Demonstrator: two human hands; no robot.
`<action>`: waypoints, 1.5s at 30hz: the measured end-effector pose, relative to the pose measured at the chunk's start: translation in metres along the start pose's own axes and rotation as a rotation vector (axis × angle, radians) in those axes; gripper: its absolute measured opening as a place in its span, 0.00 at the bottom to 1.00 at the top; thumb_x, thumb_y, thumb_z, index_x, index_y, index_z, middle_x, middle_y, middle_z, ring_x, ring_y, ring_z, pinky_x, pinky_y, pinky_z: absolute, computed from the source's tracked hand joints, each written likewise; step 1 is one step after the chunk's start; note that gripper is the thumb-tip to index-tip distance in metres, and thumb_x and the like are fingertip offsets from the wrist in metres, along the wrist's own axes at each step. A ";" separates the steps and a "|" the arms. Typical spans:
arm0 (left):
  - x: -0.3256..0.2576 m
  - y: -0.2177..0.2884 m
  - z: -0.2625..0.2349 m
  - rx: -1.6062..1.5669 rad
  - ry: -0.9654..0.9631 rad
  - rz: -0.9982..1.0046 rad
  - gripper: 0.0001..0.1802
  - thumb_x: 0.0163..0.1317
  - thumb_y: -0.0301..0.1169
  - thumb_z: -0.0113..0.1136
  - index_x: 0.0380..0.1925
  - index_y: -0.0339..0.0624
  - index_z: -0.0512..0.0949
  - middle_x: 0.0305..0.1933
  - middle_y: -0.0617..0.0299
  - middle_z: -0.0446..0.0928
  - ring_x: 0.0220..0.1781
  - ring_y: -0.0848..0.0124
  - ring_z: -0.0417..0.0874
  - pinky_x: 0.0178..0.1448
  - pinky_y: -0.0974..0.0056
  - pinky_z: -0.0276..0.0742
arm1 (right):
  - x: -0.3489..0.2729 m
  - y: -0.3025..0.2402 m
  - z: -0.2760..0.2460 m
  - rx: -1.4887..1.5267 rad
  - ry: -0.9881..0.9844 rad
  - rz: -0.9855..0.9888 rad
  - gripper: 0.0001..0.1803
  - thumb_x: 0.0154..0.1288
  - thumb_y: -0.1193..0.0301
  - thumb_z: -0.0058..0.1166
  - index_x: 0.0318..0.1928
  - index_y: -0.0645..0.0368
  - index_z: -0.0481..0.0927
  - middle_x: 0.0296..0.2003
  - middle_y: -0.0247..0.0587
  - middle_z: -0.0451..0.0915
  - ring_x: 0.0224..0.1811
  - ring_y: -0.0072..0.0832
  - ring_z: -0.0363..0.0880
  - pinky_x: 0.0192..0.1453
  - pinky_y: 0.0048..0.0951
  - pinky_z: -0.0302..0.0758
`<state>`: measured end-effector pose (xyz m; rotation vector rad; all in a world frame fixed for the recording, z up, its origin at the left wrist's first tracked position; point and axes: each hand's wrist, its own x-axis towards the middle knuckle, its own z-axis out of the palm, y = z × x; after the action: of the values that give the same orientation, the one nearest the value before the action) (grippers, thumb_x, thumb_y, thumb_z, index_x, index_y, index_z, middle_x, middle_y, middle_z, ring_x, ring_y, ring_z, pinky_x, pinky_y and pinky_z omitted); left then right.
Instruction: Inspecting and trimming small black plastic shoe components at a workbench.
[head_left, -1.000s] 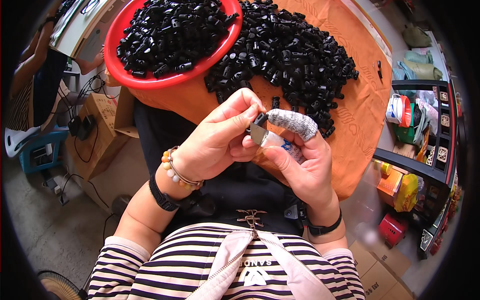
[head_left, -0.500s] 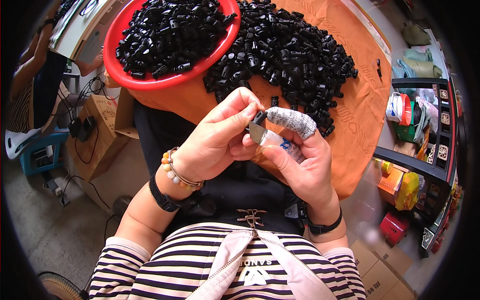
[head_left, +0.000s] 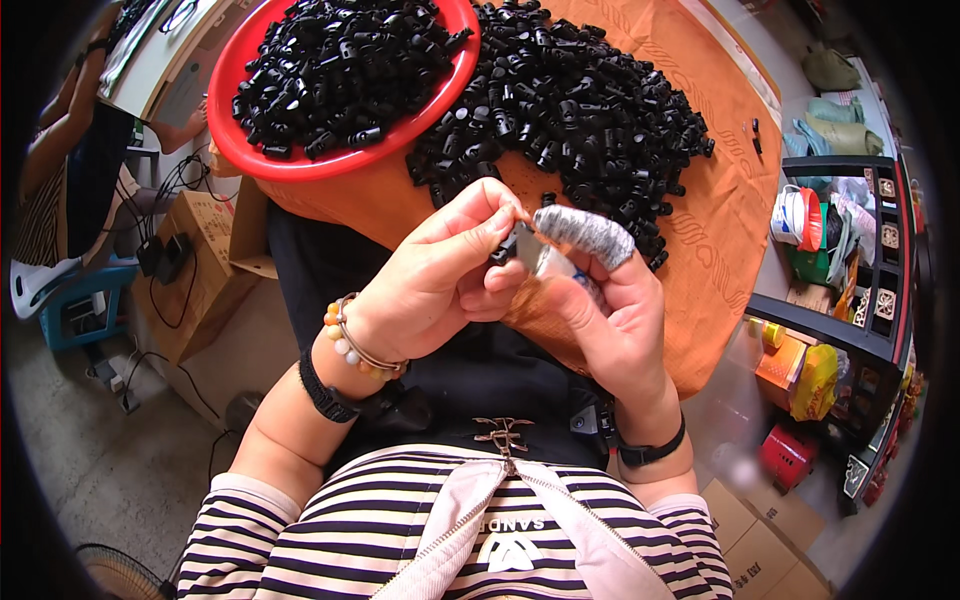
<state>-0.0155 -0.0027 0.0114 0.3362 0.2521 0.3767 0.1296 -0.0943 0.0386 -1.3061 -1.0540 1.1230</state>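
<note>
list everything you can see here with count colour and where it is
small plastic parts: too many to count, black, heaped on the cloth
red basin: one, top left, full of the same black parts
orange cloth: one, covers the table
cardboard boxes: several, brown, on the floor at left
shelf: one, dark, right edge, with assorted packages
another person: one, far left edge
small black part: one, pinched between both hands
left hand: bead bracelet, black wristband
right hand: finger wrapped in grey tape, black wristband
</note>
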 end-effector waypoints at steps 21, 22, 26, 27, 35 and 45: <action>0.000 0.002 -0.001 0.026 0.011 -0.025 0.06 0.69 0.37 0.41 0.38 0.49 0.66 0.23 0.68 0.63 0.19 0.83 0.55 0.21 0.78 0.50 | 0.029 0.008 0.013 0.204 0.221 -0.089 0.23 0.63 0.76 0.52 0.57 0.67 0.63 0.49 0.39 0.71 0.49 0.18 0.68 0.54 0.19 0.65; -0.002 0.005 0.000 0.023 0.041 0.002 0.06 0.69 0.37 0.41 0.38 0.49 0.66 0.23 0.67 0.65 0.18 0.82 0.57 0.21 0.78 0.52 | 0.030 0.010 0.007 0.204 0.238 -0.085 0.23 0.63 0.75 0.52 0.57 0.67 0.63 0.50 0.39 0.70 0.50 0.18 0.67 0.55 0.20 0.64; -0.005 0.016 -0.002 0.163 0.189 0.238 0.07 0.68 0.36 0.42 0.38 0.46 0.66 0.25 0.62 0.70 0.18 0.80 0.65 0.21 0.77 0.61 | 0.020 0.013 -0.005 0.174 0.262 0.044 0.22 0.65 0.73 0.50 0.58 0.66 0.64 0.51 0.35 0.70 0.48 0.15 0.66 0.52 0.17 0.63; -0.005 0.022 -0.008 0.215 0.194 0.314 0.08 0.68 0.36 0.42 0.39 0.45 0.66 0.28 0.58 0.73 0.19 0.77 0.70 0.22 0.76 0.67 | 0.017 0.014 -0.006 0.175 0.266 0.045 0.22 0.65 0.72 0.49 0.58 0.66 0.65 0.51 0.35 0.70 0.48 0.15 0.66 0.52 0.17 0.63; -0.023 0.081 -0.027 0.325 0.289 0.664 0.18 0.68 0.37 0.41 0.54 0.43 0.59 0.56 0.41 0.68 0.46 0.60 0.80 0.41 0.66 0.81 | 0.014 0.025 -0.014 0.081 0.287 0.060 0.20 0.65 0.71 0.50 0.56 0.64 0.67 0.46 0.31 0.73 0.39 0.13 0.67 0.44 0.15 0.66; -0.011 0.044 -0.019 0.411 0.329 0.388 0.14 0.67 0.31 0.42 0.50 0.37 0.67 0.32 0.61 0.75 0.26 0.81 0.74 0.29 0.77 0.71 | 0.027 0.039 -0.006 -0.772 0.317 -0.145 0.28 0.50 0.78 0.61 0.54 0.57 0.70 0.37 0.40 0.76 0.35 0.25 0.75 0.41 0.25 0.74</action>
<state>-0.0447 0.0368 0.0124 0.7339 0.5933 0.7682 0.1392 -0.0706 -0.0018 -1.8880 -1.3676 0.3626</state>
